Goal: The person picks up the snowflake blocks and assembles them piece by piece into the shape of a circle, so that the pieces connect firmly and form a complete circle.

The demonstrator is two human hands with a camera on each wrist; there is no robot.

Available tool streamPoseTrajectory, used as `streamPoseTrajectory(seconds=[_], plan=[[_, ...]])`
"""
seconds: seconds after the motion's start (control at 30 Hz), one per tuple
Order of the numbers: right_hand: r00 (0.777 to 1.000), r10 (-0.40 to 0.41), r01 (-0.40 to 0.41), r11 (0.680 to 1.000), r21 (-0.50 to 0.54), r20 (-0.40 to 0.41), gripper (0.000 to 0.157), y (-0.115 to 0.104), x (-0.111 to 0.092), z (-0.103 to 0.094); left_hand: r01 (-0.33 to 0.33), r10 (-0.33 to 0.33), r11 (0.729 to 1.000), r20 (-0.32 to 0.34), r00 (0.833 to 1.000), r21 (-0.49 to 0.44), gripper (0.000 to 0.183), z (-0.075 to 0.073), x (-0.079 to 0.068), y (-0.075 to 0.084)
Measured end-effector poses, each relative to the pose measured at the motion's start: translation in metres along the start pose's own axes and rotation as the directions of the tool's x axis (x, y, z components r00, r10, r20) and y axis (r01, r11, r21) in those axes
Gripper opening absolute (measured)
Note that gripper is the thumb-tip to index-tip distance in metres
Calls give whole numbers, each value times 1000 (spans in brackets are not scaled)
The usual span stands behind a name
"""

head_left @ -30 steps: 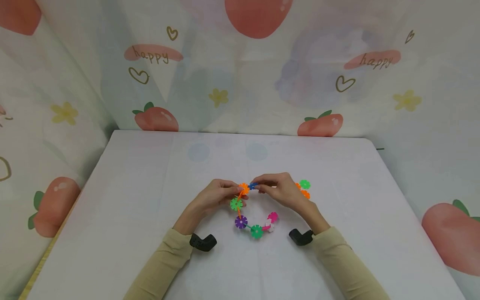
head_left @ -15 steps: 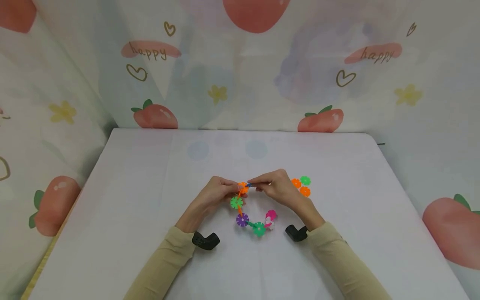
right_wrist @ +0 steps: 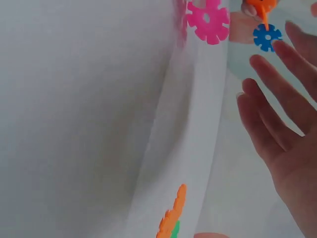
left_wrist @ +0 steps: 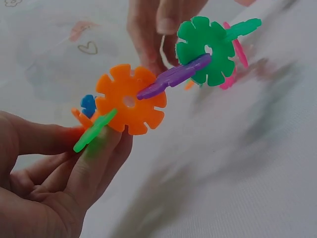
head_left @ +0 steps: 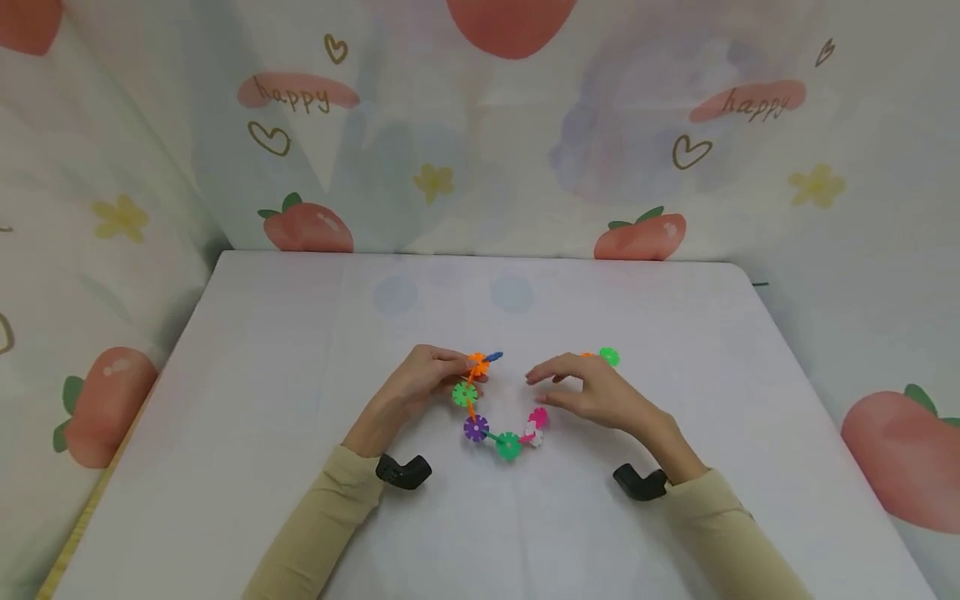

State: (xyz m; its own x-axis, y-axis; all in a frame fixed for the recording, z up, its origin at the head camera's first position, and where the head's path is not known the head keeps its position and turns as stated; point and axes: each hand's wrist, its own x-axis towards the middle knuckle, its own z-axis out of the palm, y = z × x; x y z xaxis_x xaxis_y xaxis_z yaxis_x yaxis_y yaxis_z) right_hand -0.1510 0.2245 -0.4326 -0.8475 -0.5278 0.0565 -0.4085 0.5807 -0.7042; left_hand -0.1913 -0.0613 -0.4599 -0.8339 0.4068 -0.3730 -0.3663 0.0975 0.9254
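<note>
A curved chain of notched plastic snowflake discs is held up by my left hand, whose thumb and fingers pinch it near the orange disc. At that end a blue disc sticks out, slotted into the orange one. From there the chain runs down through a light green disc, a purple disc and a green disc to a white disc and a pink disc. My right hand is to the right of the chain, fingers loosely spread, holding nothing.
Behind the right hand lie a loose green disc and an orange disc, partly hidden by the hand. Black cameras sit at both wrists. A patterned cloth rises along the back edge of the white table.
My right hand has let go of the blue disc and moved right, its fingers opening. The blue disc stays joined to the chain, which my left hand still pinches.
</note>
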Motion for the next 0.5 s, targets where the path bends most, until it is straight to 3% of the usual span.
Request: streamPoseTrajectory(seconds=[0.17,0.5], plan=[[991,-54,54,999,-3,121,26,-2,-16,5,7,-7,1000,-14,1000,-18,29,-2,1,-2],[972,-104,124,988,-87,211,23,1,-9,19,37,-38,999,-26,999,-29,29,-1,5,-6]])
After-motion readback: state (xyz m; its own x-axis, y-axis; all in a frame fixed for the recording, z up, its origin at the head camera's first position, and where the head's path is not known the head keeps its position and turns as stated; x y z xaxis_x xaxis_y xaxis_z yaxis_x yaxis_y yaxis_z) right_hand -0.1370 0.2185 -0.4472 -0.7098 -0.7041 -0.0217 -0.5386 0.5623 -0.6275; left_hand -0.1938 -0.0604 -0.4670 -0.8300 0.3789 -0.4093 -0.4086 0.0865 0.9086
